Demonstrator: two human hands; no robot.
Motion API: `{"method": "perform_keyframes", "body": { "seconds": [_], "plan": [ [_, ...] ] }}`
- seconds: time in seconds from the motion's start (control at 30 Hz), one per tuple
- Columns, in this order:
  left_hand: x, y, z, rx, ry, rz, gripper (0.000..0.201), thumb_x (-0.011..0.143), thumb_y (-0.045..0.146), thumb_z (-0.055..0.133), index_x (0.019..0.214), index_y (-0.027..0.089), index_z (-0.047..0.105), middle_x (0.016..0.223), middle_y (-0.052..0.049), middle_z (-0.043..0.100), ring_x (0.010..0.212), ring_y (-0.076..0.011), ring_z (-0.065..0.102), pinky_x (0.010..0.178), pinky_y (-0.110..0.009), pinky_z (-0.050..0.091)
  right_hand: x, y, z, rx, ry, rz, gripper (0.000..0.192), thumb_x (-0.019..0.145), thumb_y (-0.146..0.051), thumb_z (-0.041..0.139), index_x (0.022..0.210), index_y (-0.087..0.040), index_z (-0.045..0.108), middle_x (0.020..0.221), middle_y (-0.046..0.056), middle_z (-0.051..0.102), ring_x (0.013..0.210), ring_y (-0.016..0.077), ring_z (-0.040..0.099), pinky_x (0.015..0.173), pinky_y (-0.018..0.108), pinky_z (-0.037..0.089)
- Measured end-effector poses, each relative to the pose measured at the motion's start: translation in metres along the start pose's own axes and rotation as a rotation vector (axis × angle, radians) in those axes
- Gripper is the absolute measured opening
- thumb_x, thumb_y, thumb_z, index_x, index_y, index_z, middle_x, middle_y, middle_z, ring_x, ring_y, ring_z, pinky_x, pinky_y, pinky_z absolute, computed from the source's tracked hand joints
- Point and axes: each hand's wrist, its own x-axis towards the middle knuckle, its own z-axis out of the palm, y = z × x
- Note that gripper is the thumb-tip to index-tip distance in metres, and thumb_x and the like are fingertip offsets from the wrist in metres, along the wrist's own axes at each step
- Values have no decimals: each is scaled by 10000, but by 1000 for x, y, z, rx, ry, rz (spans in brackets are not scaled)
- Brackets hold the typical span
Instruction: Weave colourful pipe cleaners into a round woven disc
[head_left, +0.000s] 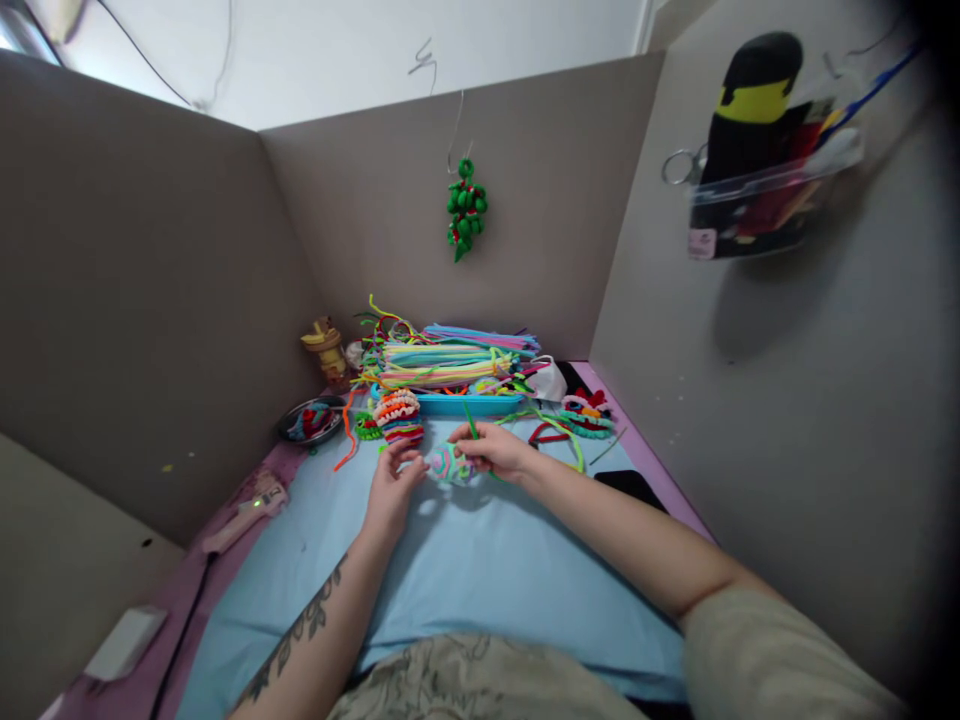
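Note:
My left hand (394, 487) and my right hand (493, 450) meet over the light blue mat (465, 570). Between them sits a small round piece coiled from pastel pipe cleaners (448, 464). The left fingertips pinch its left side. The right hand grips its right side and also holds a green pipe cleaner (470, 421) that sticks up from the fingers. Just behind the hands lies a stack of finished coiled pieces (398, 416) in white, orange and red.
A blue tray (450, 404) piled with bright pipe cleaners stands at the back. Loose coils and strands (583, 417) lie to the right, a black phone (630, 486) nearer. A small dark dish (310, 421) and a pink glue gun (244, 513) sit left. Grey partition walls enclose the desk.

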Motion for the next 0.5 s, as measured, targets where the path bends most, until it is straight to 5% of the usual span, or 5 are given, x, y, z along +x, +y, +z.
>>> {"method": "perform_keyframes", "body": {
  "seconds": [0.13, 0.3, 0.5],
  "plan": [
    [-2, -2, 1, 169, -46, -1, 466, 627, 359, 702, 1030, 153, 587, 738, -45, 629, 533, -111, 545, 458, -205, 370, 6, 6, -1, 185, 145, -34, 317, 563, -239, 724, 817, -172, 547, 706, -7, 630, 387, 17, 370, 356, 144, 209],
    [-10, 1, 9, 83, -207, -85, 667, 666, 330, 680, 1275, 206, 438, 878, -73, 649, 584, -128, 585, 436, -190, 321, 5, 9, 0, 299, 104, -15, 311, 571, -204, 723, 809, -183, 523, 685, -22, 608, 394, 17, 365, 357, 135, 207],
    [-8, 3, 4, 7, -167, -49, 588, 694, 328, 654, 1236, 168, 491, 756, -46, 640, 523, -94, 517, 423, -188, 284, 4, 12, 3, 226, 100, 11, 300, 632, -295, 690, 860, -195, 522, 624, -54, 550, 413, 39, 424, 338, 138, 224]
  ]
}}
